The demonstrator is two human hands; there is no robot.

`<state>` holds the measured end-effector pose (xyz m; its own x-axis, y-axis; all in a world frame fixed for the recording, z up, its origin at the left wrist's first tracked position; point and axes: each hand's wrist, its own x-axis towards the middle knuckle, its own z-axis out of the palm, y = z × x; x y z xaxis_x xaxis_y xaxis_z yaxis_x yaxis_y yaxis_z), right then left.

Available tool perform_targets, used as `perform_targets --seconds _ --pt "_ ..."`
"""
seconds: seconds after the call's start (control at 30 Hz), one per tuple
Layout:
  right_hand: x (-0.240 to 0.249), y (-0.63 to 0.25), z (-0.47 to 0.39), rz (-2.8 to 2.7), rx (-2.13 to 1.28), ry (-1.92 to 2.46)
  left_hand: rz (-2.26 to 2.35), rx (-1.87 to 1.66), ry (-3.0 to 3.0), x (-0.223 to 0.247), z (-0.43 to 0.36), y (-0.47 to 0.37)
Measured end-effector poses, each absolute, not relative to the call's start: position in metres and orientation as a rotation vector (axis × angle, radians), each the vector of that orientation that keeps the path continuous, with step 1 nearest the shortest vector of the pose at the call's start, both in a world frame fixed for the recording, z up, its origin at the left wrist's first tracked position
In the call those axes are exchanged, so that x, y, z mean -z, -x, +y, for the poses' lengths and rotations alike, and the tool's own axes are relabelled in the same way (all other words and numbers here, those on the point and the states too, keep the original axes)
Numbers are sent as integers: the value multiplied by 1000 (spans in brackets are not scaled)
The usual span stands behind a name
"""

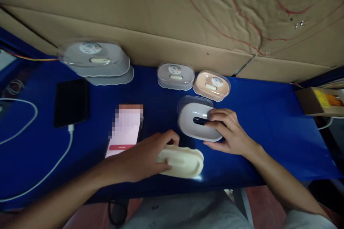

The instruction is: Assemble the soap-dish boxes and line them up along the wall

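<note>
My left hand (149, 157) grips the end of a cream oval plastic base (188, 162) with a wavy rim, its thumb pressed into the hollow side. The piece is tilted near the table's front edge. Just beyond it, my right hand (235, 134) holds a white oval slotted cover (188, 118) by its right side. Some of these fingers reach the dark slot in the middle; the others curl around the edge. Behind the cover lies a clear plastic lid (184, 101), partly hidden by it.
At the back stand a grey oval box (176, 76), a peach one (212, 85) and stacked larger grey ones (99, 61) at left. A lit phone (125, 128), a black tablet-like device (71, 102) and a white cable (67, 148) lie leftward. A cardboard box (311, 102) sits right.
</note>
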<state>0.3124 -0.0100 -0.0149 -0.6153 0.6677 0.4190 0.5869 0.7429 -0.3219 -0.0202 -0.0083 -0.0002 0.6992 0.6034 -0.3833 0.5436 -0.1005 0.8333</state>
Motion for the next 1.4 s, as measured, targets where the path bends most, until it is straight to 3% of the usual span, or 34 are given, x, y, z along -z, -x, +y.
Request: perform_targets --seconds 0.13,0.33,0.5,0.63,0.87,1.2,1.4 --pt "17 -301 -16 -2514 -181 846 666 -134 -1215 -15 -9 32" --pt "27 -284 -27 -2614 -154 716 980 -787 -729 -10 10 30" --pt "29 -281 -30 -2650 -240 688 1085 -980 -664 4 29 19" --pt "23 -280 -36 -2651 -198 583 1061 -950 -637 3 29 19" --pt "13 -286 -40 -2537 202 647 862 -691 -565 7 12 15" --pt "24 -287 -37 -2483 140 784 608 -501 -718 13 -6 10" --pt "30 -286 -35 -2481 55 767 684 -519 -772 9 -10 9"
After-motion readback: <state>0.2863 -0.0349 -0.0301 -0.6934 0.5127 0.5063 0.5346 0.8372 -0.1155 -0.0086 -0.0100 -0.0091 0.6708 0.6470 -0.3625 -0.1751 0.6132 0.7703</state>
